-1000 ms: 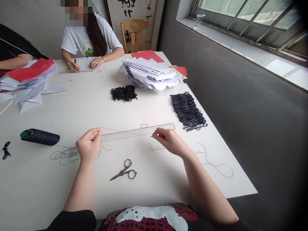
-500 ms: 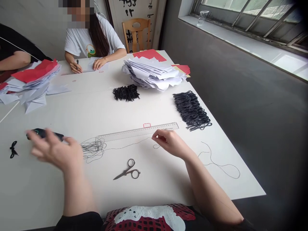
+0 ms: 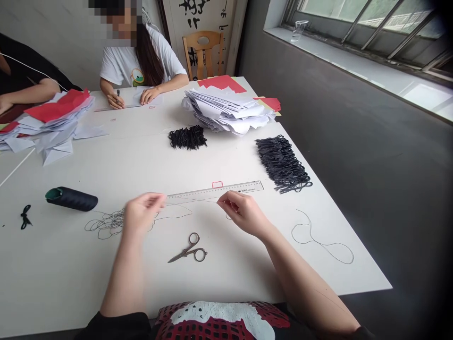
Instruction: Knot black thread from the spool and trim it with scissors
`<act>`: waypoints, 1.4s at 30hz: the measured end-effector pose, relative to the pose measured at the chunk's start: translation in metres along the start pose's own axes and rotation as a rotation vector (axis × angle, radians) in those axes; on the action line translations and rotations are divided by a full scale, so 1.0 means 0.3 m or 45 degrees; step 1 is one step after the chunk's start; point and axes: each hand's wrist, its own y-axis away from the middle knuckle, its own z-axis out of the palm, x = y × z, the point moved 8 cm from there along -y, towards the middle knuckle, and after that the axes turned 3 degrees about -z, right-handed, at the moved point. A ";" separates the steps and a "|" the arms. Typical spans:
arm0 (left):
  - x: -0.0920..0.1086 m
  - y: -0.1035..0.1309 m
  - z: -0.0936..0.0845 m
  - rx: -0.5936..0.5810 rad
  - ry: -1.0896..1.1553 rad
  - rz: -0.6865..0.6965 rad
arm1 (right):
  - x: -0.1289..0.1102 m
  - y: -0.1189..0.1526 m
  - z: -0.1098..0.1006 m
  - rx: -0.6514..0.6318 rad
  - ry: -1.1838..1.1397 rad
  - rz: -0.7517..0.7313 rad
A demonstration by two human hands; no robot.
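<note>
My left hand point(image 3: 143, 210) pinches a thin dark thread near the left end of a clear ruler point(image 3: 212, 190). The thread runs above the table to my right hand point(image 3: 240, 208), whose fingers are pinched on it just below the ruler. Beside my left wrist lies a loose tangle of thread point(image 3: 106, 224), partly hidden by the hand. A black spool point(image 3: 72, 199) rests on its side at the left. Scissors point(image 3: 189, 249) with parted blades lie between my forearms. On the right, a looped length of thread point(image 3: 318, 242) lies on the table.
Two bundles of black loops point(image 3: 187, 137) point(image 3: 283, 163) lie beyond the ruler. Behind them is a paper stack point(image 3: 228, 108); another paper pile point(image 3: 58, 113) is at the left. A small black knot point(image 3: 25, 216) lies far left. Two people sit across the table point(image 3: 123, 160).
My left hand has moved right from over the spool, its spread fingers now closed on the thread. The tangle has shifted left. My right hand has moved slightly left.
</note>
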 end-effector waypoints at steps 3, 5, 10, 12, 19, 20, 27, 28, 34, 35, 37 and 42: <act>-0.062 -0.007 -0.329 0.718 -0.336 -0.034 | 0.020 -0.004 -0.012 0.032 -0.022 0.076; -0.098 0.018 -0.461 0.961 -0.488 -0.152 | 0.024 -0.004 -0.003 0.032 0.014 0.090; 0.027 0.073 -0.404 1.134 -0.515 0.221 | 0.022 0.001 0.049 -0.028 0.169 0.045; 0.080 0.068 -0.242 0.836 -0.283 0.360 | 0.018 0.004 0.071 -0.061 0.203 0.021; 0.092 0.185 0.375 -0.865 0.265 0.112 | -0.013 0.014 0.116 -0.121 0.199 -0.066; 0.076 0.177 0.373 -0.840 0.258 0.064 | -0.016 0.014 0.115 -0.119 0.195 -0.077; 0.040 0.025 0.096 -0.028 0.238 0.042 | 0.007 0.005 0.062 -0.006 0.094 -0.043; 0.042 0.017 0.049 0.097 0.192 0.058 | 0.010 0.004 0.053 0.014 0.080 -0.040; 0.007 0.011 -0.235 0.718 -0.523 -0.077 | 0.022 0.001 0.018 0.087 0.044 -0.007; -0.021 0.010 -0.280 0.768 -0.617 -0.208 | 0.024 0.000 0.015 0.088 0.043 0.002; -0.066 0.013 -0.350 0.855 -0.698 -0.410 | 0.027 -0.001 0.011 0.093 0.045 0.020; 0.037 0.044 -0.278 0.953 -0.551 0.072 | 0.026 -0.001 0.024 0.074 0.053 0.023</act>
